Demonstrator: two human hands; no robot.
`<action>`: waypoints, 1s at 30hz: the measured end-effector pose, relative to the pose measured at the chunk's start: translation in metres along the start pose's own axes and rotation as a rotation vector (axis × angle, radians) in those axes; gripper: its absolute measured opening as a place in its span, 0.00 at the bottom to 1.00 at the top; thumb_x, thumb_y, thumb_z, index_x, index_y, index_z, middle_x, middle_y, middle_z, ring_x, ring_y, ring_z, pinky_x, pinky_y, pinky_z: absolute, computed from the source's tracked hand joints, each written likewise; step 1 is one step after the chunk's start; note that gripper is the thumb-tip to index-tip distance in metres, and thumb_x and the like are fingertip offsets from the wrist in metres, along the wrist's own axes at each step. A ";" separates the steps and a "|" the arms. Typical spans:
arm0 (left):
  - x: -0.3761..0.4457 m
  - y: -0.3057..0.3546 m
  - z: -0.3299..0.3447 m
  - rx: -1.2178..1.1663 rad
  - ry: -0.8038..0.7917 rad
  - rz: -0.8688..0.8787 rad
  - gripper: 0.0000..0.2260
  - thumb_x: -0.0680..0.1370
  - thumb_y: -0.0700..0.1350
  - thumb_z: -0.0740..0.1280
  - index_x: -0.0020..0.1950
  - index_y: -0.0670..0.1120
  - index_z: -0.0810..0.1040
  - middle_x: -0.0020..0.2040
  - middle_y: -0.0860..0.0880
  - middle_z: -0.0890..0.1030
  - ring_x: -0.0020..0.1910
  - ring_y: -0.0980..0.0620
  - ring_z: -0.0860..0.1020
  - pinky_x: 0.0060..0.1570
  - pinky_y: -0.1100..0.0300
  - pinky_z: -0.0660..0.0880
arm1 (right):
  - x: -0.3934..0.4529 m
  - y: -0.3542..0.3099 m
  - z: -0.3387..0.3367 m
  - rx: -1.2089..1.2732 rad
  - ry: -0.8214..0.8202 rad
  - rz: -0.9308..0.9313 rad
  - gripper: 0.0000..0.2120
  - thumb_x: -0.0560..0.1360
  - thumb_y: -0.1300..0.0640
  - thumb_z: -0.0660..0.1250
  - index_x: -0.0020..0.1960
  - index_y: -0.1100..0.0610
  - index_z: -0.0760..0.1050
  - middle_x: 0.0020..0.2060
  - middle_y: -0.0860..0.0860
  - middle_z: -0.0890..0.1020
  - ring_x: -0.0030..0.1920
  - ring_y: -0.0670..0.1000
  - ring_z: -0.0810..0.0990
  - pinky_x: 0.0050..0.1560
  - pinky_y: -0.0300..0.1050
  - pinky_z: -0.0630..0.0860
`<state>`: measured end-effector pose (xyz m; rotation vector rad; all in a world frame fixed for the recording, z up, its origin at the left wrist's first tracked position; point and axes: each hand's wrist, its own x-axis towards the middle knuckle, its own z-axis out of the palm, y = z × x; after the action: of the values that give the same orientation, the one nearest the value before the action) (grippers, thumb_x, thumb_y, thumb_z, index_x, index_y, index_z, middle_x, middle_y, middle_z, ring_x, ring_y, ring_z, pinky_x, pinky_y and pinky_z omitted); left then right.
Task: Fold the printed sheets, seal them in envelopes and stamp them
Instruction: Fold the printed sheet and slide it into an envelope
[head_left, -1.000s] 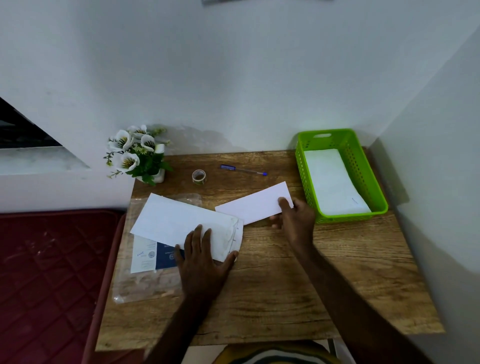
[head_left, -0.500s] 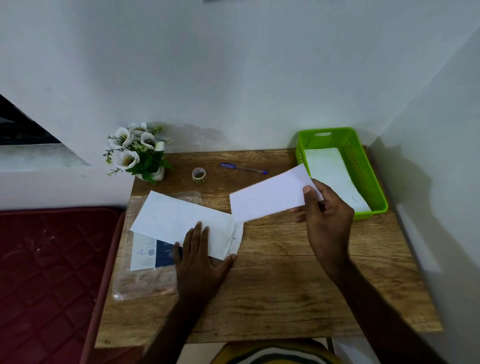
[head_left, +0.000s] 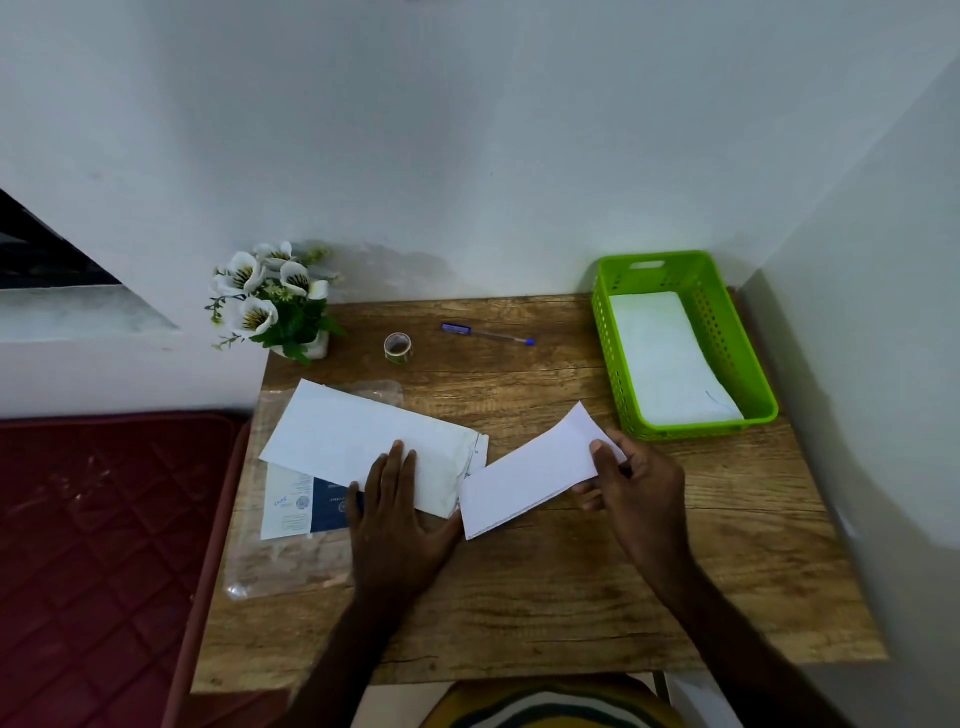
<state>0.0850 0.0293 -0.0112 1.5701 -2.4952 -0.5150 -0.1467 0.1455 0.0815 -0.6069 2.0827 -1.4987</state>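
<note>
My right hand pinches the right end of a folded white sheet, thumb on top, with the sheet's left end low over the table by my left thumb. My left hand lies flat with straight fingers on the near end of a stack of white envelopes. Under that stack lies a clear plastic packet with a blue-and-white label. A small roll of stamps and a blue pen lie near the table's far edge.
A green perforated basket with white envelopes inside stands at the far right of the wooden table. A pot of white flowers sits at the far left corner. White walls close the back and right; a red mattress lies left.
My right hand lifted the folded sheet off the table, swung it up toward the basket, then brought it back down and left, close to the envelope stack. My left hand stayed on the envelopes.
</note>
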 end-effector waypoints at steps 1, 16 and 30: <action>0.000 0.000 -0.001 0.000 0.001 0.002 0.47 0.71 0.76 0.58 0.82 0.51 0.57 0.83 0.50 0.55 0.82 0.48 0.53 0.79 0.39 0.46 | 0.000 0.001 0.000 -0.003 0.003 -0.001 0.11 0.81 0.62 0.66 0.58 0.47 0.78 0.32 0.55 0.85 0.30 0.52 0.85 0.29 0.52 0.82; 0.000 -0.004 -0.004 -0.012 -0.041 0.003 0.47 0.71 0.74 0.63 0.83 0.52 0.54 0.84 0.53 0.50 0.82 0.50 0.50 0.79 0.39 0.46 | 0.004 0.024 0.012 -0.177 0.144 -0.135 0.11 0.83 0.57 0.66 0.63 0.57 0.82 0.36 0.52 0.86 0.27 0.46 0.83 0.30 0.51 0.82; 0.000 -0.005 -0.003 -0.012 -0.063 0.004 0.47 0.72 0.74 0.63 0.83 0.53 0.52 0.84 0.54 0.48 0.82 0.51 0.47 0.79 0.40 0.43 | -0.008 0.035 0.022 -0.050 0.256 -0.011 0.14 0.83 0.58 0.65 0.67 0.57 0.79 0.44 0.51 0.87 0.30 0.49 0.85 0.30 0.51 0.83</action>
<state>0.0904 0.0266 -0.0101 1.5685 -2.5358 -0.5866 -0.1295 0.1449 0.0429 -0.4648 2.3169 -1.6063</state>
